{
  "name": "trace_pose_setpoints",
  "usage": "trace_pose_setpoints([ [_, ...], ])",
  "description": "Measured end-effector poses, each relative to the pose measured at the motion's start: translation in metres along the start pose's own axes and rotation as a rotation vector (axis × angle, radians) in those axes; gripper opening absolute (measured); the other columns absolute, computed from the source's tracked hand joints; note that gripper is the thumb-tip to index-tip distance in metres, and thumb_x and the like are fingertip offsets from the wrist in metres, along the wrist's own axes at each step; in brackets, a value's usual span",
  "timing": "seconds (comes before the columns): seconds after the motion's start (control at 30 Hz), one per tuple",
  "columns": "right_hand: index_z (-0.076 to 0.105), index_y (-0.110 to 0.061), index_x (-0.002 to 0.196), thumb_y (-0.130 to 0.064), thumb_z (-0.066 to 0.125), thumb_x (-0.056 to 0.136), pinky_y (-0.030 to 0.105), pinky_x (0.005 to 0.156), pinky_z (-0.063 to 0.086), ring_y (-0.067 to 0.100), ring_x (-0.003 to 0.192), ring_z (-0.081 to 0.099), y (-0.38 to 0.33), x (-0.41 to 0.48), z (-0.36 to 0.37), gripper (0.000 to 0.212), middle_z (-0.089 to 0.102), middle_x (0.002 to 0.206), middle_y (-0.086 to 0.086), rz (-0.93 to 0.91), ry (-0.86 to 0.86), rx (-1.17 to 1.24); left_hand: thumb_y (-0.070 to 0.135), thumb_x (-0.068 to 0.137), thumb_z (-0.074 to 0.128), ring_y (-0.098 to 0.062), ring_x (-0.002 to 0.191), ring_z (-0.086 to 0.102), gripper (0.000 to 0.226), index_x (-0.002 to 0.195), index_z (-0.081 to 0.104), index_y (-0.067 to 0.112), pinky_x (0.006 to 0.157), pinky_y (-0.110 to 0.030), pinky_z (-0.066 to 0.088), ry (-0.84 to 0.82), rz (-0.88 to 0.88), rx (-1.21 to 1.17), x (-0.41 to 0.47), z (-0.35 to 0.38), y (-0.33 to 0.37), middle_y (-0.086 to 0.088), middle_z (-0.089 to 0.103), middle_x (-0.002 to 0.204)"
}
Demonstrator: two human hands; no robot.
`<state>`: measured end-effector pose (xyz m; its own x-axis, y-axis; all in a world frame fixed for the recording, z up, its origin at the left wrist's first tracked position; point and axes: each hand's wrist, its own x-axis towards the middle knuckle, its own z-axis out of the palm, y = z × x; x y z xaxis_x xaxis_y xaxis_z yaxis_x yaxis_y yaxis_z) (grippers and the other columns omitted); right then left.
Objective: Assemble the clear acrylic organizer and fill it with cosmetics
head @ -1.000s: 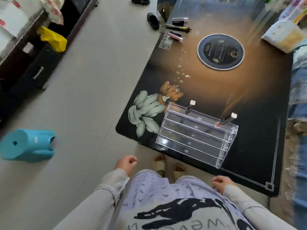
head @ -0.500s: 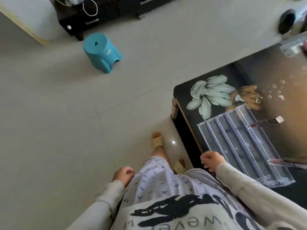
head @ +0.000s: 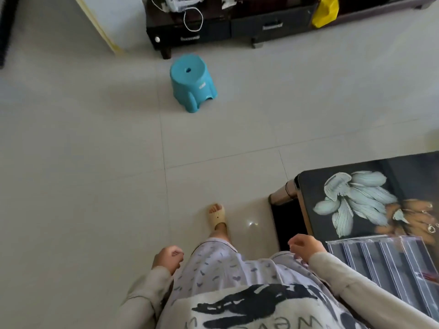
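Floor tiles of pale grey (head: 95,162) fill most of the view. A teal round plastic stool (head: 191,83) stands on them, near a dark low cabinet with drawers (head: 249,29). The left grip (head: 167,257) hangs loosely curled at the hip, holding nothing. The right grip (head: 305,248), equally loose and empty, hovers near the corner of the glossy black flower-printed desk (head: 313,186). On that desk the clear ribbed acrylic organizer (head: 380,262) lies just beside the right sleeve. The stool's label, the drawer lettering and the shirt print are unreadable.
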<state>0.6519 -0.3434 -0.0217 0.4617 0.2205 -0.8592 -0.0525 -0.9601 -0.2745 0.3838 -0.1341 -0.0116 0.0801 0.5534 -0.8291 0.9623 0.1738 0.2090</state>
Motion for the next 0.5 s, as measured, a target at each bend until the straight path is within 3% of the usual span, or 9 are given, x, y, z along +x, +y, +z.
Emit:
trace_pose_setpoints([
  [0.07,0.067,-0.007,0.093,-0.004,0.051,0.085,0.007,0.029,0.035,0.003,0.033,0.051,-0.016,0.007,-0.001,0.018,0.055,0.054,-0.001,0.070,0.026,0.046,0.010,0.087,0.052,-0.019,0.067,0.056,0.012,0.082,0.062,0.014,0.054,-0.018,0.038,-0.001,0.031,0.033,0.023,-0.032,0.024,-0.009,0.063,0.085],
  [0.17,0.063,-0.010,0.083,-0.004,0.051,0.083,0.015,0.039,0.039,0.021,0.055,0.056,-0.036,0.012,0.002,0.014,0.060,0.063,0.009,0.152,0.074,0.153,0.007,0.086,0.053,-0.027,0.080,0.063,0.016,0.092,0.068,0.007,0.068,-0.024,0.043,0.016,0.094,0.091,0.052,-0.075,0.064,-0.012,0.066,0.091],
  [0.3,0.069,0.000,0.094,-0.004,0.057,0.083,0.025,0.070,0.039,0.022,0.077,0.052,-0.057,0.018,0.003,0.016,0.064,0.085,0.016,0.185,0.159,0.254,0.002,0.085,0.052,-0.020,0.055,0.051,0.014,0.086,0.065,0.008,0.057,-0.023,0.034,0.000,0.172,0.122,0.084,-0.115,0.119,-0.013,0.060,0.082],
  [0.43,0.069,-0.003,0.099,-0.007,0.057,0.085,0.020,0.072,0.035,0.017,0.082,0.052,-0.080,0.026,-0.005,0.019,0.069,0.103,0.014,0.216,0.165,0.271,0.000,0.086,0.050,-0.009,0.044,0.050,0.024,0.069,0.055,0.016,0.038,-0.014,0.035,-0.009,0.218,0.144,0.109,-0.132,0.171,-0.009,0.058,0.075],
  [0.5,0.069,-0.002,0.099,-0.006,0.056,0.085,0.021,0.069,0.038,0.019,0.080,0.053,-0.089,0.035,-0.010,0.019,0.069,0.102,0.016,0.232,0.147,0.293,-0.001,0.086,0.049,-0.009,0.045,0.051,0.022,0.073,0.057,0.015,0.042,-0.014,0.037,-0.038,0.242,0.147,0.119,-0.134,0.195,-0.006,0.058,0.070],
])
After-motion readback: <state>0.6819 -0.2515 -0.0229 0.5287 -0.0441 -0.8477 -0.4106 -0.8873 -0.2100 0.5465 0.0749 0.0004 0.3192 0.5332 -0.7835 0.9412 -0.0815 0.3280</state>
